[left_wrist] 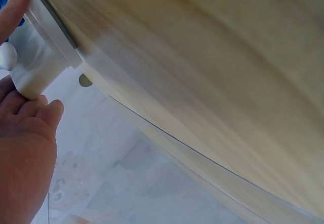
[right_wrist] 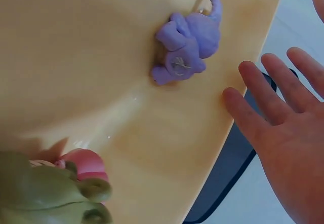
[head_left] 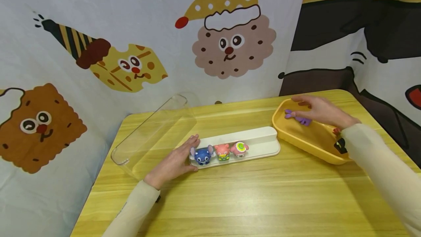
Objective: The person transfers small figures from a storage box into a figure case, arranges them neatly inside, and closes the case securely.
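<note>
Fingers [right_wrist: 266,93] of the right hand [head_left: 320,111] are spread loosely and grasp nothing, over the far rim of one yellow tray [head_left: 302,143]. Just beside them, in the tray, lies one purple figure [right_wrist: 185,46]; its long axis slants, the thin curled end pointing left and away past the thumb, the stubby feet toward the wrist. A mark on its body is too blurred to read. Nearer the wrist are green and pink pieces [right_wrist: 45,188], partly hidden and hard to count. The left hand [head_left: 174,164] holds the left end of one long white tray [head_left: 263,150], thumb at the near side, fingers at the far side. Right of those fingertips, three figures face the person in a row along the tray: blue [head_left: 202,155], coral [head_left: 222,152] and pink [head_left: 238,149]. Left of that hand stands one clear cover [head_left: 152,127].
</note>
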Demonstrator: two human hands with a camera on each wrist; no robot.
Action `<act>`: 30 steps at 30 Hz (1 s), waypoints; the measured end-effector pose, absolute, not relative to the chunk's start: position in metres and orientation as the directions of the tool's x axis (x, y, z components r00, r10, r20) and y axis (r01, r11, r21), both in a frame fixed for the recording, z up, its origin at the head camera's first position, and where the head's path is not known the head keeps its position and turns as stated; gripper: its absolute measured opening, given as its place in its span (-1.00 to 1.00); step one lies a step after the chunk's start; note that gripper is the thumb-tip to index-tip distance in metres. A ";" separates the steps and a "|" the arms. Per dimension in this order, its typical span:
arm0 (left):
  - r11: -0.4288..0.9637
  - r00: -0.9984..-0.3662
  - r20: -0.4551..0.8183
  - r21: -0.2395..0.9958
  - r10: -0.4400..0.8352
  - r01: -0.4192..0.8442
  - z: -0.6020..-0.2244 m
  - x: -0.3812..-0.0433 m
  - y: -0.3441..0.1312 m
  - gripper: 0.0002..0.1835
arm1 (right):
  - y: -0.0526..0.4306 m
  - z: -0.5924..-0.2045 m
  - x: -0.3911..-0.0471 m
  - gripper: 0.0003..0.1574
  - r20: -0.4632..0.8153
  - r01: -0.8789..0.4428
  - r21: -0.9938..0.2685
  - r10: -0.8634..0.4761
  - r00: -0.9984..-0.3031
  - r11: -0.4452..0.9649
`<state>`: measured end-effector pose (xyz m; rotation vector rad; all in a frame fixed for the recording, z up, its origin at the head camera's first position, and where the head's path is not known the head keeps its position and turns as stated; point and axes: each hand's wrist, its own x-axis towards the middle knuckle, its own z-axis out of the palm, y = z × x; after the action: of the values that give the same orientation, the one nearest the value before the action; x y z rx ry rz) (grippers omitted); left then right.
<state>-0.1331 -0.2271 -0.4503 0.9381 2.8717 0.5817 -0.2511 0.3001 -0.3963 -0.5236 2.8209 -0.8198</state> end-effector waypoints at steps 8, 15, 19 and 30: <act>0.741 -0.811 0.062 0.371 0.581 0.559 -0.451 -0.133 -0.227 0.06 | 0.301 -0.405 -0.250 -0.02 -0.095 -0.284 -0.541 -0.393 -0.914 0.792; 0.740 -0.809 0.060 0.371 0.584 0.561 -0.452 -0.132 -0.227 0.06 | 0.303 -0.415 -0.254 0.05 -0.088 -0.318 -0.523 -0.421 -0.903 0.791; 0.738 -0.807 0.063 0.368 0.588 0.566 -0.453 -0.132 -0.227 0.06 | 0.303 -0.422 -0.254 -0.01 -0.071 -0.332 -0.506 -0.422 -0.904 0.796; 0.735 -0.804 0.077 0.360 0.590 0.574 -0.453 -0.133 -0.228 0.05 | 0.303 -0.431 -0.255 -0.19 -0.056 -0.362 -0.499 -0.446 -0.893 0.788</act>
<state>-0.1331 -0.2276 -0.4530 0.9694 2.8868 0.5778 -0.2550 0.3027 -0.4315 -0.6397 2.8066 -0.7311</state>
